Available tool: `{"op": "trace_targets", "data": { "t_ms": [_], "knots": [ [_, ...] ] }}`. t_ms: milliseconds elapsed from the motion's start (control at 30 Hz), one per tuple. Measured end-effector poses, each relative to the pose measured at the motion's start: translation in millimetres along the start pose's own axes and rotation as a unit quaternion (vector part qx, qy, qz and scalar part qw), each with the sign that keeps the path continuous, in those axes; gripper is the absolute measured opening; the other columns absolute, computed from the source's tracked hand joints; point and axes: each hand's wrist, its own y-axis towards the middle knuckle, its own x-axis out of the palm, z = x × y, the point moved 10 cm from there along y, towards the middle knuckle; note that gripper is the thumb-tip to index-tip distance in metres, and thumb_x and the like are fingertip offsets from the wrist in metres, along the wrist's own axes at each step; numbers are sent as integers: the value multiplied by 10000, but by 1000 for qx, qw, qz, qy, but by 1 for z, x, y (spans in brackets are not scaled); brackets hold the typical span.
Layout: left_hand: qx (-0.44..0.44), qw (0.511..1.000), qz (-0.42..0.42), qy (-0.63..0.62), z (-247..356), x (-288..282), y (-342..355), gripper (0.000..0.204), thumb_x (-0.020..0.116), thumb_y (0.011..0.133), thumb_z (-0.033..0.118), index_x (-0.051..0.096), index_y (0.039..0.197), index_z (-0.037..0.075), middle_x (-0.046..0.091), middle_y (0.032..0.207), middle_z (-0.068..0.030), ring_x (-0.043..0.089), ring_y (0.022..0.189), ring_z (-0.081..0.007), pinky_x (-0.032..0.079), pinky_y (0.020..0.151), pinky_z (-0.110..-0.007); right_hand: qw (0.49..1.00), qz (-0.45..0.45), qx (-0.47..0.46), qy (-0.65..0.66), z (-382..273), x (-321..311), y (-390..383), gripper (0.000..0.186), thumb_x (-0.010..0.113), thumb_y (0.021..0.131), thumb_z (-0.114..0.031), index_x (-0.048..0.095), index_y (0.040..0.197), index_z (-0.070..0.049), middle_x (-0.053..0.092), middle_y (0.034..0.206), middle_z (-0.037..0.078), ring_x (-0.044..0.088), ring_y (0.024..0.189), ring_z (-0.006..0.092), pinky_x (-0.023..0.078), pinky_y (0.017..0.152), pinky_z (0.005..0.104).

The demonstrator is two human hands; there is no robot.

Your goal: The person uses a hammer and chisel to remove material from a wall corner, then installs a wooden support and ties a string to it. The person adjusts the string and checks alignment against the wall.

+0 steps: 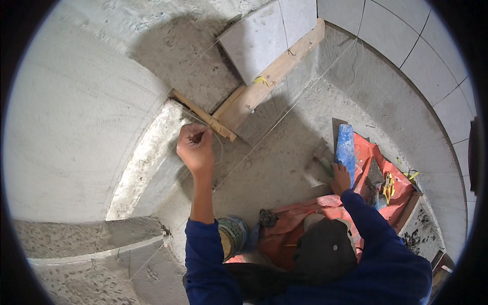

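My left hand (197, 148) is raised and closed, thumb against the fingers, beside a narrow wooden strip (203, 115). A thin string runs to its fingertips and hangs in a loose loop (222, 150) next to them; the inside of the fist is in shadow. Low on the right, my right hand (340, 179) is wrapped round a green-handled tool (324, 166), whose far end is smeared by motion. Right beside that hand lies a trowel-like tool with a thick blue part (345, 145), next to red plastic sheeting (367, 145).
A pale tile (264, 38) leans above a wooden board (274, 76). A taut string (300, 97) crosses the concrete floor (264, 173) diagonally. Near my left forearm stands a round bucket (233, 236). Yellow-handled tools (389, 187) lie on the sheeting; a concrete ledge (145, 157) rises at left.
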Motion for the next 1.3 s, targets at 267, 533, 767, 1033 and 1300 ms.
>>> {"op": "trace_targets", "data": {
  "t_ms": [267, 533, 767, 1033, 1300],
  "knots": [
    [-38, 999, -7, 12, 1, 0, 0, 81, 681, 764, -26, 629, 823, -6, 672, 747, -54, 605, 668, -97, 475, 615, -255, 991, -109, 27, 68, 5, 6, 35, 460, 640, 736, -108, 509, 1173, -54, 549, 1178, 230, 574, 1044, 426, 478, 858, 497],
    [-58, 995, -69, -38, 5, -5, 6, 93, 679, 779, -49, 633, 851, -11, 684, 818, -60, 616, 723, -104, 486, 657, -249, 990, -53, 58, 116, -3, 8, 15, 580, 633, 742, -117, 440, 1288, -84, 530, 1183, 251, 590, 1014, 460, 498, 842, 519],
    [-73, 990, -103, -63, -9, 9, 16, 163, 725, 741, -83, 627, 839, 3, 658, 787, -33, 615, 733, -109, 499, 672, -250, 987, -57, 63, 137, 6, 31, 2, 692, 662, 726, -109, 391, 1363, -93, 520, 1164, 260, 587, 1008, 466, 495, 831, 528],
    [-67, 992, -99, -48, -15, 10, 20, 170, 737, 750, -85, 629, 838, 12, 647, 817, -28, 610, 760, -109, 514, 692, -255, 981, -39, 17, 187, 3, 27, -2, 592, 694, 724, -165, 459, 1253, -40, 519, 1155, 252, 573, 1008, 463, 484, 841, 514],
    [-88, 988, -125, -18, -16, -12, 13, 170, 734, 759, -80, 654, 879, 10, 667, 854, -43, 614, 764, -111, 512, 686, -249, 983, -22, 5, 184, 5, 25, -4, 520, 702, 729, -176, 491, 1185, -41, 516, 1138, 236, 562, 1015, 452, 473, 852, 510]
  ]
}}
